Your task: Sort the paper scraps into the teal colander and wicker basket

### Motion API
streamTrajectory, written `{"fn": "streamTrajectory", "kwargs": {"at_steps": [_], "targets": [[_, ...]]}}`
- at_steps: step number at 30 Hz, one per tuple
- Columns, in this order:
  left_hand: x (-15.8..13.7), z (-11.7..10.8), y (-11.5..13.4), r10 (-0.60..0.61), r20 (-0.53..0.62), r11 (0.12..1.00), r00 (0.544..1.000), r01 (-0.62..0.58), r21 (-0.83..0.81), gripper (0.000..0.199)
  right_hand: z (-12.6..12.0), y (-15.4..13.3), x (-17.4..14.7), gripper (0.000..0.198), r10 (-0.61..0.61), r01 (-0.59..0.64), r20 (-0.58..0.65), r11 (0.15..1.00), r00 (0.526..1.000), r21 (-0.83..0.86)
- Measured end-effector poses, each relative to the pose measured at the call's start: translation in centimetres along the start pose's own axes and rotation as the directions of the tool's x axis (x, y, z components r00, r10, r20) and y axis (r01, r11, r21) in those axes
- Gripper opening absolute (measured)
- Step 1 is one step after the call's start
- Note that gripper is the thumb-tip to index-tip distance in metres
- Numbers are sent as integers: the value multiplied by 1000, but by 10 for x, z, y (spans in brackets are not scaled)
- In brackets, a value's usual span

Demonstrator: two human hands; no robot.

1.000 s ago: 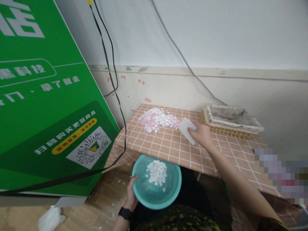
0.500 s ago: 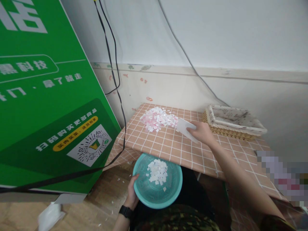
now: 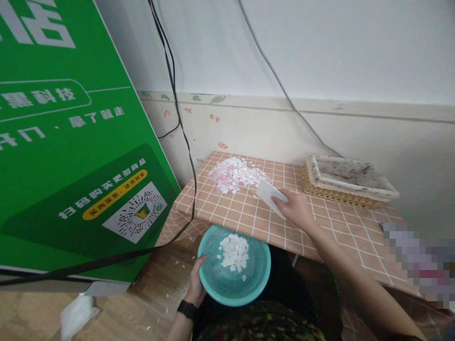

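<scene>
Grips flat white card (image 3: 269, 196) in right hand (image 3: 296, 206), with fingers closed on near end, thumb on top, others hidden underneath. Has card long axis running from far left to near right, far end just beside right front edge of loose pile of bits (image 3: 234, 174). Cannot tell if touching. Puts pile to the left of right fingers and farther off toward wall (image 3: 355, 137), up on bench (image 3: 245, 220), with one stray bit just left of card. Has right hand nearer pile; left hand (image 3: 195, 282) well apart, lower, out past front edge of bench. Holds rim of teal strainer (image 3: 259, 267) in left hand, with thumb over rim, other fingers mostly hidden. Shows strainer round, plastic-looking, slotted, tipped toward the camera, with heap of white scraps (image 3: 235, 253) inside. Reads as thin, light, squarish, paper-like bits, mixed white and pink, a few shiny; card as smooth, stiff, rectangular, plastic or board unclear. Shows brown cloth with white grid over bench, rectangular wicker basket (image 3: 337, 195) lined with printed fabric, on bench right of right hand.
</scene>
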State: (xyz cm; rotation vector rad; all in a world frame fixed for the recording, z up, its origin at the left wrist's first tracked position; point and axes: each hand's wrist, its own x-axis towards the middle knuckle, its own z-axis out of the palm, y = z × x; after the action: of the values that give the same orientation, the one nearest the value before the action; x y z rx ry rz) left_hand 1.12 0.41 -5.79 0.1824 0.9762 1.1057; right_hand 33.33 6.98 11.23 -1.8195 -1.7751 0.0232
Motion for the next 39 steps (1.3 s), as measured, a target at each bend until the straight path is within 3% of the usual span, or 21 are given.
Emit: {"fn": "streamTrajectory", "kwargs": {"at_steps": [3,8,15,20,24,28,36,39], "targets": [[1,-1,-1,-10,7,1000,1000,10,-10,20,1,-2,0,31,12,-13,-28,999,1000,-37],[3,-3,-2,8,-6,1000,1000,-8,-7,18,11,-12,8,33,-63,62,68,998,996,16],[4,-5,-3,-6,1,1000,1000,6,0,25,22,-18,52,34,-24,23,-13,994,1000,-104],[3,-3,-2,-9,-38,1000,999,10,11,19,19,-12,75,29,-38,48,74,989,997,-137],[3,-2,-1,-51,-28,999,998,51,1,22,15,-3,78,28,-84,88,74,994,994,-59],[2,1,-2,-47,-33,999,998,47,-4,23,19,2,78,34,-47,47,19,999,999,-24],[4,0,-3,-52,-25,999,998,52,7,26,23,7,83,35,-12,11,60,1000,998,15],[5,-2,-4,-50,-3,999,999,50,0,26,21,11,83,36,10,-10,10,999,1000,33]]}}
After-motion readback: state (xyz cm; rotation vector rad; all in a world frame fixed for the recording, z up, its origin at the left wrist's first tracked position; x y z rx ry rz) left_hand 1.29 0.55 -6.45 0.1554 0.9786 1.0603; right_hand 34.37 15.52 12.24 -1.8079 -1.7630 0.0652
